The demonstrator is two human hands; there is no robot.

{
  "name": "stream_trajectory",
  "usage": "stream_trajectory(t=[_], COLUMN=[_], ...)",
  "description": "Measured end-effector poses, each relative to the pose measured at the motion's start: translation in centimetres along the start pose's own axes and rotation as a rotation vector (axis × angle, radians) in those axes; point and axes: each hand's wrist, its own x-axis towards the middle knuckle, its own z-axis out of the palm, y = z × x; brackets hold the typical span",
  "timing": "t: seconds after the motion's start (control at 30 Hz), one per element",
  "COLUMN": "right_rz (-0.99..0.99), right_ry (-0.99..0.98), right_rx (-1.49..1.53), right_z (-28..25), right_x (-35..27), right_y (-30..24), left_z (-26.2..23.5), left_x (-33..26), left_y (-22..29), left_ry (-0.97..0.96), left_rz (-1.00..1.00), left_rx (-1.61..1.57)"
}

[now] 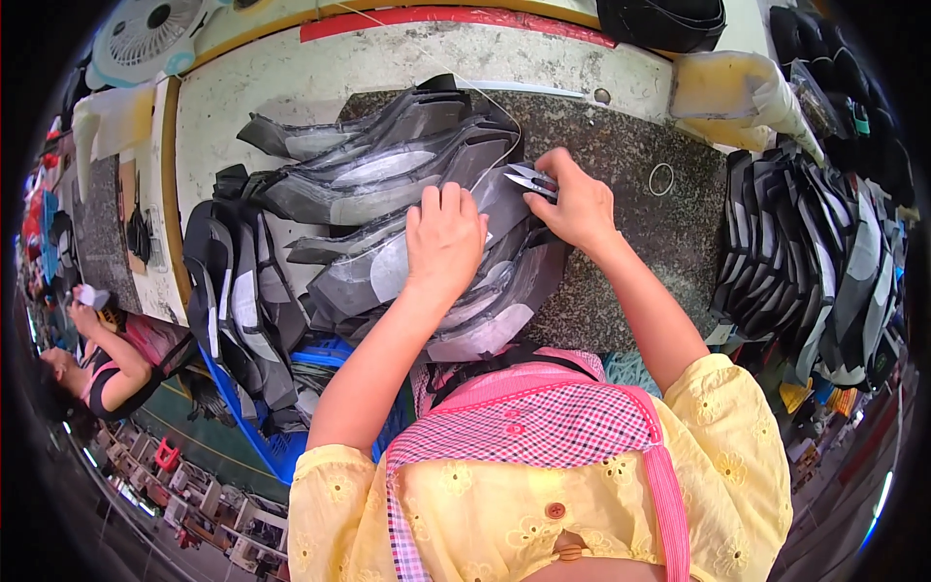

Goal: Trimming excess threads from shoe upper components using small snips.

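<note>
Pale and scuffed, the worktop [291, 82] carries a dark speckled board [669, 242], and over both lies a spread of curved grey pieces [388, 160]. Closest in, the right hand [572, 199] is clamped on small metal snips [539, 187], their blades parted, tips pointing left over the grey panel [504, 199]. The left hand [443, 238] lies on that panel, fingers bent and side by side; whether they pinch anything underneath, I cannot tell. A thin white cord [515, 118] loops down beside the snips. The step in hand looks like trimming loose thread; the next move would call for steadying the panel and closing the blades on the thread alone, clear of the left fingertips. Further out, more grey pieces hang in a left stack [247, 301] by a blue crate [281, 446] and a right stack [805, 262].
</note>
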Motion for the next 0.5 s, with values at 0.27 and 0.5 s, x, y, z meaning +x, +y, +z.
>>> stream_trajectory(t=[0.27, 0.5], right_rz=[-0.012, 0.007], right_ry=[-0.142, 0.178], right_rx=[-0.002, 0.367], right_z=[1.3, -0.7], right_x=[1.5, 2.7], right_y=[-0.6, 4.8], left_z=[0.4, -0.7], left_x=[-0.4, -0.3], left_y=[0.0, -0.1], left_ry=[0.049, -0.035], left_rz=[0.002, -0.004], left_rx=[-0.02, -0.133])
